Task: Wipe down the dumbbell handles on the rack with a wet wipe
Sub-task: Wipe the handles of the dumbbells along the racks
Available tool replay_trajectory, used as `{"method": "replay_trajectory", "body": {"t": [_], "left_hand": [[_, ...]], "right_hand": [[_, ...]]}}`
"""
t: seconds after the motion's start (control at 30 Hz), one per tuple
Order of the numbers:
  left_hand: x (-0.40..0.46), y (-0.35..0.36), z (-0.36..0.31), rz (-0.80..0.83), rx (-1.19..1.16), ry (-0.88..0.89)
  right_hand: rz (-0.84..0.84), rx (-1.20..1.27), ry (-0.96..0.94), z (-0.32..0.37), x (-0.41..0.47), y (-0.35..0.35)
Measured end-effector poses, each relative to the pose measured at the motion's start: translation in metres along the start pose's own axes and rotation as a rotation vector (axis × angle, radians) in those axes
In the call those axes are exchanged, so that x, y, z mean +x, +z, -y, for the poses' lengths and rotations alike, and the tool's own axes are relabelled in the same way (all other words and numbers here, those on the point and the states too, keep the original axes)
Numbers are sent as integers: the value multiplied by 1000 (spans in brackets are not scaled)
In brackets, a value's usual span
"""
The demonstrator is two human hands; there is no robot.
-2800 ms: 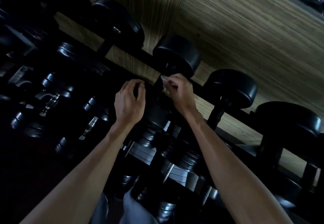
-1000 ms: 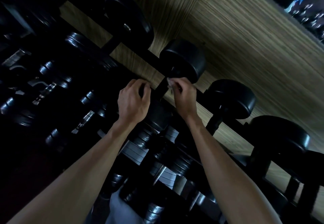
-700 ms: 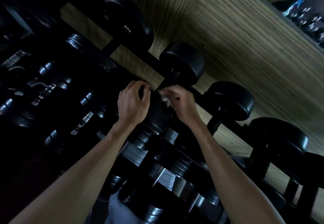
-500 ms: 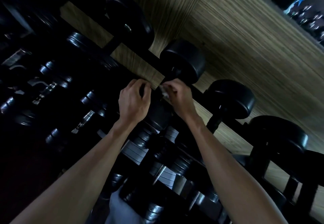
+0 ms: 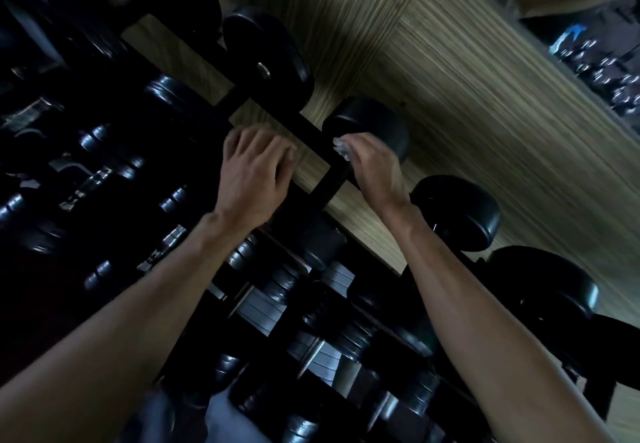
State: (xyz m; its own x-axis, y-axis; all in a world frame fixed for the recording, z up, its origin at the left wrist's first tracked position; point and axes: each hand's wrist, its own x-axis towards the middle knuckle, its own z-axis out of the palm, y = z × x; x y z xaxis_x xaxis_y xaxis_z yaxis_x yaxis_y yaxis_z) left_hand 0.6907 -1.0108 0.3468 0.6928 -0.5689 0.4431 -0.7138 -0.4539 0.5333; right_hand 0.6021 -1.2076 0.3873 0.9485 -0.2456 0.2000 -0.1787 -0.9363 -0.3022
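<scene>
A black dumbbell [image 5: 367, 123] lies on the top tier of the dark rack [image 5: 304, 127], its black handle [image 5: 329, 182] running down toward me. My right hand [image 5: 374, 168] pinches a crumpled white wet wipe [image 5: 341, 148] at the handle's far end, just under the round head. My left hand [image 5: 252, 172] hovers left of the handle over the rack rail, blurred, fingers loosely bent and holding nothing. The near head of this dumbbell [image 5: 318, 238] sits between my forearms.
More black dumbbells line the top tier to the right [image 5: 457, 210] and left [image 5: 270, 58]. Lower tiers hold chrome-ended dumbbells [image 5: 263, 290] in deep shadow. A wood-grain floor [image 5: 485, 113] lies behind the rack.
My right hand slid the wipe up the handle toward the far head. My left hand lifted off the handle and shifted left. The view tilted slightly.
</scene>
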Motion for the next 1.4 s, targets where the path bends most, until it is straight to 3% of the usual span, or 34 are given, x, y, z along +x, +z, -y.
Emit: {"method": "replay_trajectory", "body": {"t": [0.1, 0.27, 0.43, 0.53, 0.6, 0.77, 0.87, 1.0, 1.17, 1.3, 1.4], "left_hand": [[18, -9, 32, -39, 160, 57], [18, -12, 65, 40, 331, 101], [19, -6, 65, -12, 360, 98], [18, -3, 66, -19, 394, 88], [19, 1, 66, -53, 390, 75], [18, 5, 68, -82, 375, 82], [19, 6, 70, -104, 400, 91], [17, 7, 69, -97, 402, 79], [17, 8, 70, -103, 403, 82], [17, 8, 70, -122, 404, 84], [17, 8, 70, -129, 400, 81]], "right_hand": [[209, -100, -64, -6, -2, 10], [210, -103, -89, 2, -1, 11], [423, 160, 36, 14, 3, 6], [297, 186, 83, 6, 18, -6], [219, 87, 3, 1, 29, -11], [370, -148, -179, -7, 18, 6], [374, -74, -171, 2, 10, 11], [513, 91, -151, 20, 12, 8], [378, 84, -55, 5, 34, -3], [431, -92, -184, 2, 15, 13], [503, -6, -182, 10, 15, 15]]}}
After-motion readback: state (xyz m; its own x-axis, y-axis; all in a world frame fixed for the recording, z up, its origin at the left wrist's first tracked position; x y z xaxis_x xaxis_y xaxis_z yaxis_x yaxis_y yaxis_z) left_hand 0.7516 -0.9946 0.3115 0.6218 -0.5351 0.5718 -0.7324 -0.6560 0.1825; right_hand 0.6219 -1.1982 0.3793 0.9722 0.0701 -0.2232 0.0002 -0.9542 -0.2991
